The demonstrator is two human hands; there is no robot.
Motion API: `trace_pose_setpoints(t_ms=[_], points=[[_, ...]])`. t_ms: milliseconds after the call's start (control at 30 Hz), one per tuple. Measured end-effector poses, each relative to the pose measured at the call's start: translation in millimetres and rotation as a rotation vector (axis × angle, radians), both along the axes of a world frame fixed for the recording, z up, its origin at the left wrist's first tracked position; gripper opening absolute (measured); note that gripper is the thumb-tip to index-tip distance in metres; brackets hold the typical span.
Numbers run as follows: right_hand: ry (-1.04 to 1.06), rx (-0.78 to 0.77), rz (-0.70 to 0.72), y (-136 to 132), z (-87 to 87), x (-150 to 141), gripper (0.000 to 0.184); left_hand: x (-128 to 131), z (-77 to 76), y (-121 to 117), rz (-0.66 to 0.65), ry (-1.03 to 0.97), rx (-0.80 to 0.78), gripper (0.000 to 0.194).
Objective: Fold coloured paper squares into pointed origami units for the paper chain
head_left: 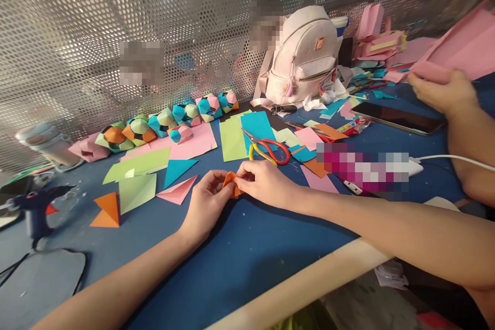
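Note:
Between my two hands is a small folded piece of orange paper [231, 180], pinched just above the blue table. My left hand [209, 198] grips its left side with thumb and fingers. On the other side, my right hand [265, 183] pinches it too; the fingers partly hide its shape. Left of my hands lie a folded pink paper piece [178, 191], a blue paper triangle [178, 170], a creased light green square [137, 192] and a folded orange piece [108, 210]. Scissors [270, 149] with red and yellow handles rest open beyond my right hand.
Folded paper balls [162, 122] line the perforated metal wall. A white backpack [305, 56] stands behind loose paper. A glue gun [36, 211] and a bottle [46, 144] are at left. A phone [398, 117] lies at right, near another person's hand [448, 90] holding pink paper [464, 44].

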State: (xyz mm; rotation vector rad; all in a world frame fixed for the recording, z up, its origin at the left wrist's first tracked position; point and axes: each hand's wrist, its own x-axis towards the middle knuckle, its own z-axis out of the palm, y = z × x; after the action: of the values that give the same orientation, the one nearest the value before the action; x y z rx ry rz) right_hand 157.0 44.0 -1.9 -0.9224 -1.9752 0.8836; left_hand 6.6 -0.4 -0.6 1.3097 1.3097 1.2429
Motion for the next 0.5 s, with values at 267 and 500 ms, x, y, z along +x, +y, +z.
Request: trace_pose_setpoints(t_ms=[267,500], points=[[-0.004,0.089,0.004,-0.7,5.0,2.6,0.010,-1.9,1.9,0.7,-0.015,0.051,-0.050,0.021],[0.071,0.302,0.067,3.5,0.4,4.8,0.010,-2.6,1.6,2.0,-0.050,0.093,-0.063,0.019]])
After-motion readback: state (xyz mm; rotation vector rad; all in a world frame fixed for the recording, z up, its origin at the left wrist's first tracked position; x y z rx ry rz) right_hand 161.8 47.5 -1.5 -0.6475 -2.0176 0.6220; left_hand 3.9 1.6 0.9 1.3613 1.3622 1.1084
